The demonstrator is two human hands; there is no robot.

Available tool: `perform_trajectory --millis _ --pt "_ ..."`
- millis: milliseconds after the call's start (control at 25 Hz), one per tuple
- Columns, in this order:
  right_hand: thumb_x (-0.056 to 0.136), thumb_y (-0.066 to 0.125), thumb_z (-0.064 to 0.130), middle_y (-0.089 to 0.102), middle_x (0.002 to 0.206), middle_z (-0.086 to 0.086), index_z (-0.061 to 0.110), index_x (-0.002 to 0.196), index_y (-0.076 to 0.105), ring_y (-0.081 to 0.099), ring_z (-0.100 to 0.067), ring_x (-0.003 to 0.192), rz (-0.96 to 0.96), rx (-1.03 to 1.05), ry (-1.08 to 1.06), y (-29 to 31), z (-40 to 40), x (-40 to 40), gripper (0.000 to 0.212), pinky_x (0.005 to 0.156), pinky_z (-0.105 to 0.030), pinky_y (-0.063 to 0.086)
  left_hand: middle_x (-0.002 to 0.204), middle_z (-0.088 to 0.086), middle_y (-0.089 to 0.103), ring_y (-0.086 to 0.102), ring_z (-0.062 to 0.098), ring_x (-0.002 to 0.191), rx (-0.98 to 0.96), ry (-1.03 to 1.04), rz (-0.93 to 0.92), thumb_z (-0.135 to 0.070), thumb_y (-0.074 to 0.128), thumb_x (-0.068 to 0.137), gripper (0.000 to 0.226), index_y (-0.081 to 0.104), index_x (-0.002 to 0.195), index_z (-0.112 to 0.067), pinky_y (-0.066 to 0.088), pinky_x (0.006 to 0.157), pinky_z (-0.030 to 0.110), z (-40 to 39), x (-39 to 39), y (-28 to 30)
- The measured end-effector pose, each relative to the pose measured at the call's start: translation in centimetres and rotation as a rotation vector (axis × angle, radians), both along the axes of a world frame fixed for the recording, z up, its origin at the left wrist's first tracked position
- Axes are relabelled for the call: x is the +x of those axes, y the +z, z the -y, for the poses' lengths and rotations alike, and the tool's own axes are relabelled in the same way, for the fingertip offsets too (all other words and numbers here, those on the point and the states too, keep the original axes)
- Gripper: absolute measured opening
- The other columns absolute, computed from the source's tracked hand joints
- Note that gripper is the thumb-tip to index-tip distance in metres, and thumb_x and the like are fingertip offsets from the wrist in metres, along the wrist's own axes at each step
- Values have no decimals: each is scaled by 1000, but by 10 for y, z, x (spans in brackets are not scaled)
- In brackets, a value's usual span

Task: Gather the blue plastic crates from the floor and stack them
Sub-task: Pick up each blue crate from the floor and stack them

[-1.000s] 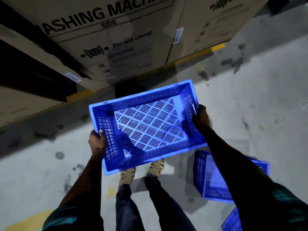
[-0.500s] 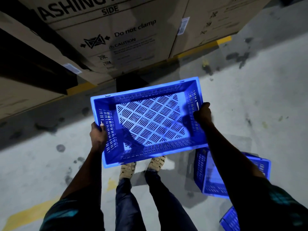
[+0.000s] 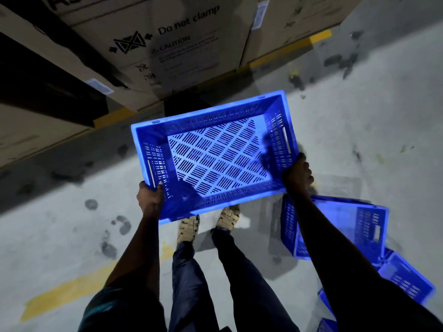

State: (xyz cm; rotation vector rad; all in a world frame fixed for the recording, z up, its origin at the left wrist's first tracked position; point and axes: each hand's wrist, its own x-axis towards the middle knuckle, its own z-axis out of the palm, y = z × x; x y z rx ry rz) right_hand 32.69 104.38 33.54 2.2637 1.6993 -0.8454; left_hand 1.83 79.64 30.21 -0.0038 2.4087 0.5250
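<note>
A blue slotted plastic crate [image 3: 215, 154] hangs level in front of me, open side up, above my feet. My left hand [image 3: 151, 196] grips its near left corner and my right hand [image 3: 297, 174] grips its near right corner. A second blue crate [image 3: 352, 224] lies on the floor at the lower right, partly hidden by my right arm. A further blue crate [image 3: 407, 279] lies tilted just beyond it, with a crate edge [image 3: 326, 327] showing at the bottom right.
Large cardboard washing machine boxes [image 3: 167, 44] stand close ahead on a dark pallet base. Yellow floor lines [image 3: 62, 298] cross the stained concrete floor [image 3: 371, 121]. My legs and sandalled feet [image 3: 208, 224] are below the held crate.
Both hands have slid along the crate's short sides toward its near corners. The crate sits a little farther forward and right, and more floor crates show at lower right.
</note>
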Motion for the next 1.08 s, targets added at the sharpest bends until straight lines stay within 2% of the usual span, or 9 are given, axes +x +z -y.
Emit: perform_trajectory --millis 240,360,480,560,680,800,880,960,1080 --pt "80 62 16 40 142 -20 14 147 26 41 -43 128 48 73 -131 -1 46 14 76 102 -52 35 114 25 64 62 43 102 -159 34 94 -32 67 86 43 58 112 0 52 79 46 35 27 2" --pt "83 63 18 35 147 -26 5 153 10 44 -42 130 -206 24 -431 -12 54 12 89 106 -44 40 113 25 64 69 41 74 -126 199 247 -27 69 82 41 59 108 2 61 65 51 48 31 -2" --pt "66 55 23 50 138 -14 23 152 4 60 -34 110 -417 12 -592 -68 52 34 100 96 -44 52 113 24 64 68 34 50 -20 297 271 -17 69 83 28 60 101 3 59 55 57 49 33 -1" --pt "58 54 23 53 131 -10 26 149 12 61 -34 105 -457 44 -622 -107 42 46 100 92 -47 55 115 24 63 69 37 58 13 272 266 -17 70 84 29 60 102 3 58 48 52 48 37 1" --pt "52 52 30 49 133 -8 27 151 9 62 -32 108 -476 20 -660 -74 31 31 108 92 -50 55 116 22 63 69 37 63 35 270 281 -17 69 86 35 60 112 5 58 45 46 46 43 -1" --pt "69 55 27 43 145 -12 19 155 7 56 -32 119 -491 -25 -685 -6 36 0 98 99 -48 51 115 22 63 66 32 56 12 273 296 -12 67 84 36 60 115 5 58 43 43 45 45 -1" --pt "80 54 9 35 153 -14 19 156 1 52 -33 126 -490 7 -703 -13 40 2 94 102 -50 48 110 23 64 66 34 55 -12 261 312 -9 65 83 35 60 115 5 56 39 39 48 44 -1" --pt "88 50 6 33 155 -11 25 156 -5 51 -33 128 -494 6 -710 -26 41 9 89 104 -49 47 106 25 67 67 35 54 -34 233 319 -11 66 82 35 61 113 5 56 39 37 53 42 -1" --pt "104 33 18 47 139 -5 25 156 11 55 -25 113 -480 -51 -736 -6 45 -4 57 88 -41 52 100 26 68 66 31 47 -64 220 299 -10 67 82 29 62 106 5 61 50 42 57 38 3"
